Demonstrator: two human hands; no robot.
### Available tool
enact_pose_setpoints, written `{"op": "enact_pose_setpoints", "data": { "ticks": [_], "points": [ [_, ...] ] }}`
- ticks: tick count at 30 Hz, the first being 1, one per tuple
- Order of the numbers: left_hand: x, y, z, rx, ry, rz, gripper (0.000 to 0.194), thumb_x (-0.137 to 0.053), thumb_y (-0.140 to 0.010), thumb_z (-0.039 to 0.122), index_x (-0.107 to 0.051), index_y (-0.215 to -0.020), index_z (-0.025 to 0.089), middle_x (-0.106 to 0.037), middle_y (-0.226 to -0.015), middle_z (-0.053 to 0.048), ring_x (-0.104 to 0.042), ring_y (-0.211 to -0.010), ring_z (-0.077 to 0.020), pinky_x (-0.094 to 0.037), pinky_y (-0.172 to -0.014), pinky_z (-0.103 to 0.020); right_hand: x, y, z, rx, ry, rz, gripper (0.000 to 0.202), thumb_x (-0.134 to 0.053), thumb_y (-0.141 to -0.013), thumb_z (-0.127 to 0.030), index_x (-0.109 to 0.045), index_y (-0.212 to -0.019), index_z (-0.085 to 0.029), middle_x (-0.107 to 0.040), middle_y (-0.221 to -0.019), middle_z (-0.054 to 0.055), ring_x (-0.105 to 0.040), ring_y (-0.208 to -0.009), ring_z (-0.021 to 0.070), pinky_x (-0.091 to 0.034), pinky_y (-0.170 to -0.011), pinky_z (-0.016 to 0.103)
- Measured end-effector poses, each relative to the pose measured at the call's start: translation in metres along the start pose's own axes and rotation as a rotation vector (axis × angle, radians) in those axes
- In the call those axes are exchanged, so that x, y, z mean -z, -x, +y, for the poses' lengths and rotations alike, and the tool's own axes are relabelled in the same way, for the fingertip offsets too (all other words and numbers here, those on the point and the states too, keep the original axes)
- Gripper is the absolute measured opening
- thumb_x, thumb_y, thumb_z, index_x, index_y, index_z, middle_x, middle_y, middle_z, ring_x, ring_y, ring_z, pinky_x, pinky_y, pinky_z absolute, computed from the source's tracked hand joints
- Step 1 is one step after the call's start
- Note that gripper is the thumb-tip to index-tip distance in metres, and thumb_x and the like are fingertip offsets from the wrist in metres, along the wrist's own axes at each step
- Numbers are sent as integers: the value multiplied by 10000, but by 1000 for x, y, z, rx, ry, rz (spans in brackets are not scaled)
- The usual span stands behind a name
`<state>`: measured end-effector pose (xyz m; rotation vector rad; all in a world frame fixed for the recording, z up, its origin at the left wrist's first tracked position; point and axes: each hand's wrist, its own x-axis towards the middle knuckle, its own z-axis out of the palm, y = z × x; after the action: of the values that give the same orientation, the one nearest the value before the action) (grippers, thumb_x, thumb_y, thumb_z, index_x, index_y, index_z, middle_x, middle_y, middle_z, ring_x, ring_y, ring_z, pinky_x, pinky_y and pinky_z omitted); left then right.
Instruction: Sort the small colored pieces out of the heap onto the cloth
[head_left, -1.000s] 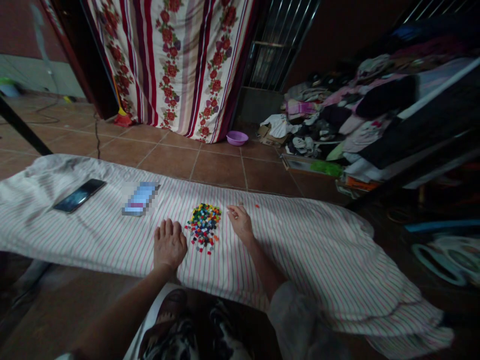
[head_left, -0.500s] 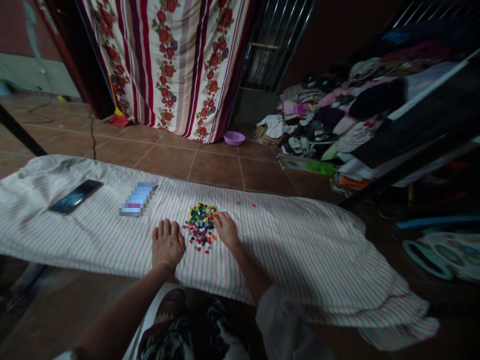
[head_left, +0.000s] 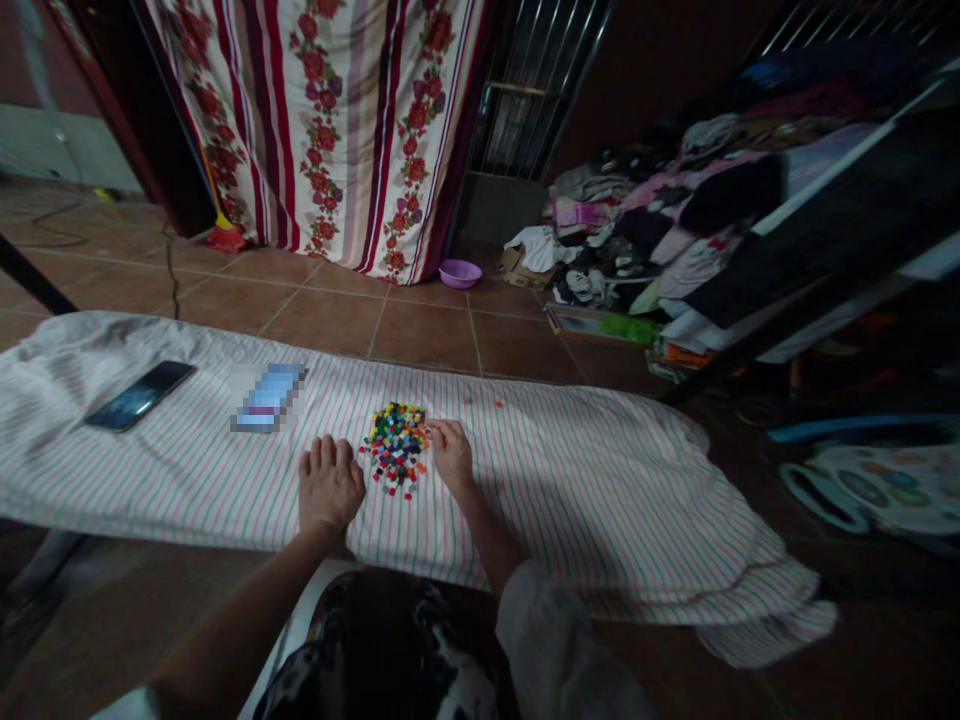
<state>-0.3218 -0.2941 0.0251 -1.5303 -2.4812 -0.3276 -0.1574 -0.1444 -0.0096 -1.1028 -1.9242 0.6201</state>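
Note:
A heap of small, many-coloured, brick-like pieces (head_left: 396, 447) lies on the striped cloth (head_left: 570, 480) between my two hands. My left hand (head_left: 330, 485) rests palm down on the cloth, left of the heap, with its fingers stretched out and nothing in them. At the heap's right edge is my right hand (head_left: 453, 458), its thumb and fingers pinched together. Whatever the fingertips may hold is too small to make out. Two loose bits lie beyond that hand, one orange (head_left: 499, 404) and one brownish (head_left: 468, 399).
A dark phone (head_left: 142, 396) and a second phone with a lit, blurred screen (head_left: 268, 398) lie on the cloth to the left. Across the tiled floor are a purple basin (head_left: 460, 273), a flowered curtain (head_left: 352, 130) and a large pile of clothes (head_left: 622, 220).
The view has shifted slightly, so the scene sits a little further left. My right hand has drawn slightly rightward from the heap, still pinched. My left hand stays flat.

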Motion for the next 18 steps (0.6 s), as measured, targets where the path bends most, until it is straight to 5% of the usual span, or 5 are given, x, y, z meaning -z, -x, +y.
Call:
{"op": "enact_pose_setpoints", "data": {
  "ticks": [10,18],
  "points": [
    [2,0,0,-14,-38,-1,424,-325,-897,274,-558,-1207,102,-511,-1352,-203,-440,-1278,-324,-304,-1056,-475,2,-2,1,-68,-44,86,254,-451,-859,-201,-681,-968,-205,-680,-939,58,-640,-876,168,-497,-860,309],
    [1,1,0,-23,-49,7,410,-320,-898,273,-564,-1188,116,-518,-1343,-191,-429,-1286,-321,-302,-1055,-473,-9,0,11,-238,-278,93,269,-436,-882,-338,-615,-1039,-214,-698,-863,26,-684,-752,154,-561,-669,275]
  ]
}}
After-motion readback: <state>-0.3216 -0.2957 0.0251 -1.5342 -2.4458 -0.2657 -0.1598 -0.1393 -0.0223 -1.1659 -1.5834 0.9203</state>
